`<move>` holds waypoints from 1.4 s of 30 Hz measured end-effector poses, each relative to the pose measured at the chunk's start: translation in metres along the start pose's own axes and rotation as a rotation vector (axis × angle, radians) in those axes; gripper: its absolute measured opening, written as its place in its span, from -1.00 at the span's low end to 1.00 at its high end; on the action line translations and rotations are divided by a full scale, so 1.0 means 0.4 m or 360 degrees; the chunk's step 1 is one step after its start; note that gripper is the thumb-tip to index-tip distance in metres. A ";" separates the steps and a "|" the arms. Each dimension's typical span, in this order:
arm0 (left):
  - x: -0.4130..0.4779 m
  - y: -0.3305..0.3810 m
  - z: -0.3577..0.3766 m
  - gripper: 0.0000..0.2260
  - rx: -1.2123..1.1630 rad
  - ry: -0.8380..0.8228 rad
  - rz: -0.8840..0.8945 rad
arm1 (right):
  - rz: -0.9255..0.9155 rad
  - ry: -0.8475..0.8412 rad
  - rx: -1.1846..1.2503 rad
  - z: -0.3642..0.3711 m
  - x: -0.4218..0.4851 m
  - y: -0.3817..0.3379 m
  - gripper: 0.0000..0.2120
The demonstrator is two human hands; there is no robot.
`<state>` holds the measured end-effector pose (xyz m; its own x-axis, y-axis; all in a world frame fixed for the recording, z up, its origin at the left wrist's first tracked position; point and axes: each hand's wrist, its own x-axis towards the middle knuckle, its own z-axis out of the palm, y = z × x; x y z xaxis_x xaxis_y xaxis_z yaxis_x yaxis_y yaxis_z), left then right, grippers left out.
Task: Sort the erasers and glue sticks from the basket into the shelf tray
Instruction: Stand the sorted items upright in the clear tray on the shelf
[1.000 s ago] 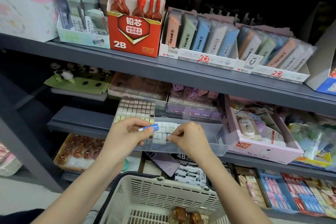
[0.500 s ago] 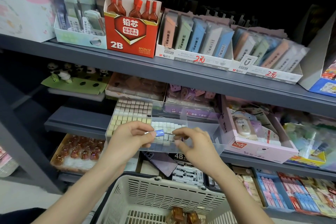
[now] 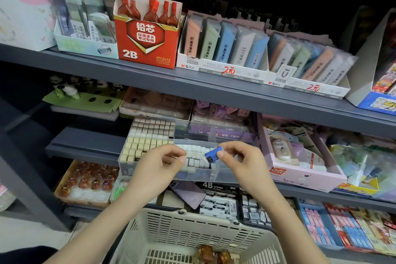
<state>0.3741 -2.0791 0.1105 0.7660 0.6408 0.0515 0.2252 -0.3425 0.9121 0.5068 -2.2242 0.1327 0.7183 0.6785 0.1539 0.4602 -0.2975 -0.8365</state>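
R hand (image 3: pixel 242 163) pinches blue eraser (image 3: pixel 213 153) over clear tray (image 3: pixel 225 172); L hand (image 3: pixel 156 165) fingers curled, can't tell if holding anything. Red box (image 3: pixel 147 49): "2B", "5PCSx12"; M&G box (image 3: pixel 225 68): "2元"

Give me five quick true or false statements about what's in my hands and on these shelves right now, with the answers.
1. The right hand pinches a small blue eraser. True.
2. The blue eraser lies in the basket. False: it is held up in front of the clear tray.
3. The red box on the top shelf is marked 2B. True.
4. The basket stands on the top shelf. False: it sits below the hands, at the bottom of the view.
5. The clear tray holds rows of small pale erasers. True.
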 end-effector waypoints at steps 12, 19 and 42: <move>-0.001 0.016 0.038 -0.82 -0.0095 -0.0109 0.0344 | 0.0082 -0.0292 0.0423 0.067 -0.027 0.002 -0.81; 0.005 0.017 0.057 -0.85 -0.0780 0.0013 0.0002 | 0.0165 -0.0259 0.0690 0.068 -0.020 0.009 -0.86; 0.041 -0.106 0.033 -0.66 0.1465 -0.0115 0.0823 | -0.0282 -0.0209 -0.0862 0.091 0.046 0.071 -0.79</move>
<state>0.3850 -2.0633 0.0673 0.9262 0.2363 0.2937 0.2080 -0.9702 0.1245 0.5142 -2.1958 0.0927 0.5512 0.8166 0.1714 0.7935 -0.4495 -0.4103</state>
